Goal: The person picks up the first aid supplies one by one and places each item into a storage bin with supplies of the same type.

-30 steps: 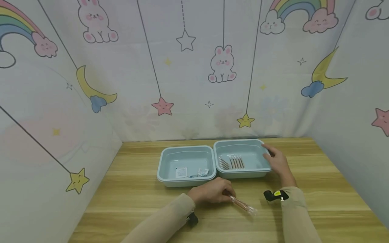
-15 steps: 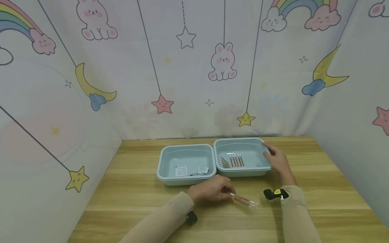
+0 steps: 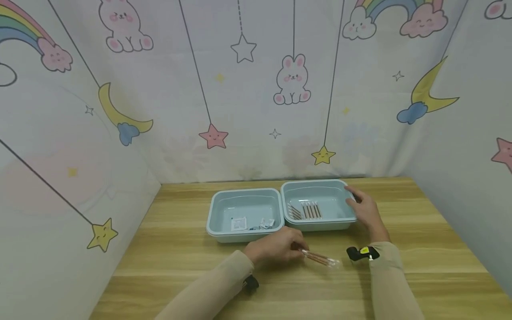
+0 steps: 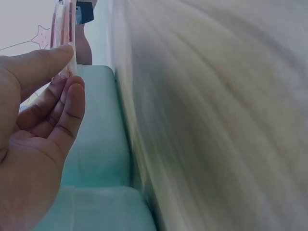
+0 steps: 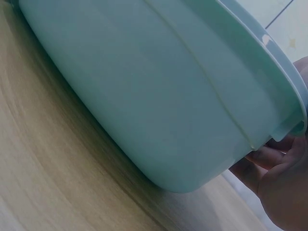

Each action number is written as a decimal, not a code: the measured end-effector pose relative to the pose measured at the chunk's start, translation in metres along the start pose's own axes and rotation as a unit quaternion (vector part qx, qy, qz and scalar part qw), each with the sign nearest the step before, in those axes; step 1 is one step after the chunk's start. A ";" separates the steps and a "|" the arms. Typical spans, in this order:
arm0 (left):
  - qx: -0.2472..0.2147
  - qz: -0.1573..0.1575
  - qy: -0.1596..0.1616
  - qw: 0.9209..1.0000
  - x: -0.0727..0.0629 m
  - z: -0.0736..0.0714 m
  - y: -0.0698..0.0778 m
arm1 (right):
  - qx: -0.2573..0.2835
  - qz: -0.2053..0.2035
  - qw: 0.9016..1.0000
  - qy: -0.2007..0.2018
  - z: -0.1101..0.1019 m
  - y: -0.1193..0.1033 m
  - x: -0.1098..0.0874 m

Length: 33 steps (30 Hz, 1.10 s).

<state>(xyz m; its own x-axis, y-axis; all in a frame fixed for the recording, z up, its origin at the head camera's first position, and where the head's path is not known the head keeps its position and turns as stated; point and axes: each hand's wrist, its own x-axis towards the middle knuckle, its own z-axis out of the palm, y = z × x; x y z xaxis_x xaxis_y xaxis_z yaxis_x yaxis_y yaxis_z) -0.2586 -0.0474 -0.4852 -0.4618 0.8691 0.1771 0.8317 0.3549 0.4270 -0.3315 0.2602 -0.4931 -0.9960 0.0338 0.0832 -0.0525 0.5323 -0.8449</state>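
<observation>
In the head view my left hand (image 3: pixel 276 245) pinches one end of a clear packet of reddish-brown swabs (image 3: pixel 320 258) above the table, in front of the two basins. The left wrist view shows the packet (image 4: pixel 64 29) between thumb and fingers. My right hand (image 3: pixel 367 213) holds the right rim of the right pale-blue basin (image 3: pixel 334 206), thumb on the inner side; in the right wrist view its fingers reach below the rim of the basin (image 5: pixel 144 96). Several brown-stemmed swabs (image 3: pixel 311 210) with whitish ends lie inside that basin, some slanted.
The left pale-blue basin (image 3: pixel 240 204) stands against the right one and holds a flat white sachet (image 3: pixel 239 223) and crumpled small packets (image 3: pixel 267 223). Both rest on a wood-grain table (image 3: pixel 180 266), with a printed curtain (image 3: pixel 256 111) behind.
My left hand has shifted slightly up in the view, and the packet's free end has swung up to lie flatter. The right hand stays on the basin's rim.
</observation>
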 end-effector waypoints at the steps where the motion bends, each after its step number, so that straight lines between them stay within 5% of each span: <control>1: 0.001 0.001 0.001 1.000 0.000 -0.001 0.000 | -0.001 -0.001 1.000 0.000 0.000 0.000 0.000; 16: 0.006 -0.017 0.000 1.000 -0.002 -0.011 0.009 | -0.003 -0.012 1.000 0.004 0.000 0.004 0.001; 33: 0.018 0.011 0.025 0.999 0.002 -0.015 0.008 | -0.006 -0.023 1.000 0.007 0.001 0.002 0.001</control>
<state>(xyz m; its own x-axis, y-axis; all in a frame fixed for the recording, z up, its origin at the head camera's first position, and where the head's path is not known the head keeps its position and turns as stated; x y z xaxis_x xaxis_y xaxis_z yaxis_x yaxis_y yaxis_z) -0.2570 -0.0482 -0.4680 -0.4579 0.8587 0.2301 0.8515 0.3493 0.3911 -0.3324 0.2608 -0.4955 -0.9914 0.0220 0.1292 -0.0965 0.5444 -0.8333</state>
